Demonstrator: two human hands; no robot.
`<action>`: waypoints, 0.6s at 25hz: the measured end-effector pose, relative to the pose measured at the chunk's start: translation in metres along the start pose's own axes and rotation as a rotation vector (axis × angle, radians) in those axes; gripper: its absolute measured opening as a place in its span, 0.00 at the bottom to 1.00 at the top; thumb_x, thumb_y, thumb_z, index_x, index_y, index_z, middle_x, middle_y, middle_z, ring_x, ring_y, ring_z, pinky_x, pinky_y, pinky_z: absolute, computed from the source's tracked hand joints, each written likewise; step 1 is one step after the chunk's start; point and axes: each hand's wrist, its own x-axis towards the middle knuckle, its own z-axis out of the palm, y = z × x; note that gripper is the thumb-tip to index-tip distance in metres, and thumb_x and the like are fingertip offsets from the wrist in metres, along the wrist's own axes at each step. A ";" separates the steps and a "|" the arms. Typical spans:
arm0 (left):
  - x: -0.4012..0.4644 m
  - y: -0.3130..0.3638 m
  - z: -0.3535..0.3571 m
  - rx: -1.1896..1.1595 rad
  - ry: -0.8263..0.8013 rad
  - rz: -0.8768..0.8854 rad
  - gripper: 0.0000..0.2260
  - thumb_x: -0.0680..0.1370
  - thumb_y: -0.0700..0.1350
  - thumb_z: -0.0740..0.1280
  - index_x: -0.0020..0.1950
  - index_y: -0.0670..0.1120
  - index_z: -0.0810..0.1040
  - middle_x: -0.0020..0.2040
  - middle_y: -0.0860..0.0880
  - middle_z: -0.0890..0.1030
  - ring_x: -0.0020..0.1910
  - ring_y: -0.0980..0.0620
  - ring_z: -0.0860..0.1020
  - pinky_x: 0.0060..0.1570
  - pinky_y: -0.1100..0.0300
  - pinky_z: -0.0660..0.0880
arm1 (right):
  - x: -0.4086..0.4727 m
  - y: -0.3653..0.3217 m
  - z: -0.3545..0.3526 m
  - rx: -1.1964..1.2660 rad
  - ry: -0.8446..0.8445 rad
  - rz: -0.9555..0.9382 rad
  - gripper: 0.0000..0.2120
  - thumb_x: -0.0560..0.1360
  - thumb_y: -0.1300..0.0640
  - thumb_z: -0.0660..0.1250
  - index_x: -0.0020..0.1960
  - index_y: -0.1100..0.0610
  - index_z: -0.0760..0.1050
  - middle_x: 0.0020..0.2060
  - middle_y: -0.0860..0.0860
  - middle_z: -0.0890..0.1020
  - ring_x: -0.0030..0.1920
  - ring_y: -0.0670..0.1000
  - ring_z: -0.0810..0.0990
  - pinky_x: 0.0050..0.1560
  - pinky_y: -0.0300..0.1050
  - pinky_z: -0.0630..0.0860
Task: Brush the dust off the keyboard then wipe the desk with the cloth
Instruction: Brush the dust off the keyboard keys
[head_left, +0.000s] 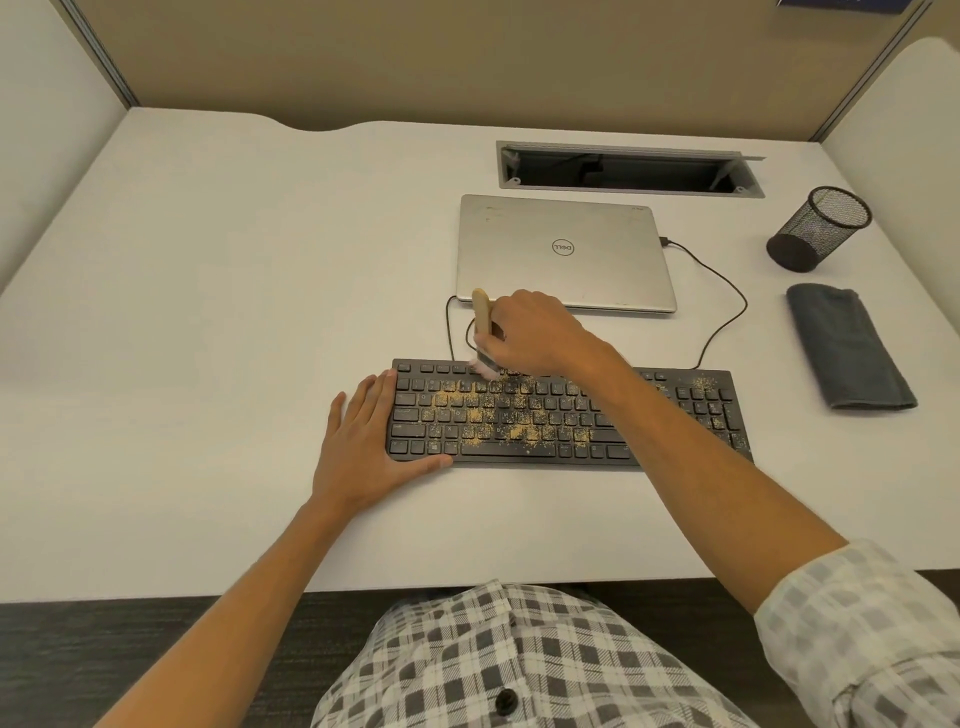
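A black keyboard (691, 410) lies on the white desk (218, 322), with yellow-brown dust (483, 415) scattered over its middle keys and a smaller patch near its right end. My right hand (540, 332) grips a small brush with a wooden handle (481, 310); its pale bristles touch the top key row left of centre. My left hand (363, 447) lies flat with straight fingers against the keyboard's left end, thumb along the front edge. A folded grey cloth (847, 345) rests on the desk to the right of the keyboard.
A closed silver laptop (561, 249) sits behind the keyboard with a black cable (727, 291) looping from its right side. A black mesh pen cup (818, 228) lies tipped at the right. An open cable tray (628, 169) is set in the desk at the back.
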 end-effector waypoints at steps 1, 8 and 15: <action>0.000 0.000 0.000 -0.001 0.005 -0.001 0.58 0.64 0.83 0.58 0.84 0.48 0.52 0.82 0.50 0.59 0.82 0.51 0.52 0.80 0.46 0.46 | -0.001 0.002 0.000 0.001 -0.012 0.011 0.18 0.79 0.49 0.60 0.32 0.51 0.62 0.28 0.48 0.69 0.29 0.50 0.70 0.32 0.44 0.63; -0.001 0.001 -0.001 0.015 0.006 0.003 0.58 0.64 0.83 0.57 0.83 0.47 0.52 0.82 0.50 0.59 0.81 0.51 0.53 0.80 0.45 0.46 | -0.004 -0.002 0.007 0.016 0.032 0.003 0.16 0.80 0.48 0.58 0.38 0.55 0.72 0.28 0.48 0.71 0.28 0.49 0.71 0.33 0.43 0.66; 0.001 0.001 0.000 0.024 -0.001 -0.004 0.58 0.65 0.82 0.59 0.83 0.46 0.52 0.82 0.50 0.59 0.81 0.51 0.53 0.80 0.45 0.47 | -0.003 -0.044 0.023 0.212 0.178 -0.044 0.14 0.81 0.45 0.58 0.40 0.50 0.74 0.27 0.44 0.72 0.30 0.47 0.71 0.38 0.44 0.68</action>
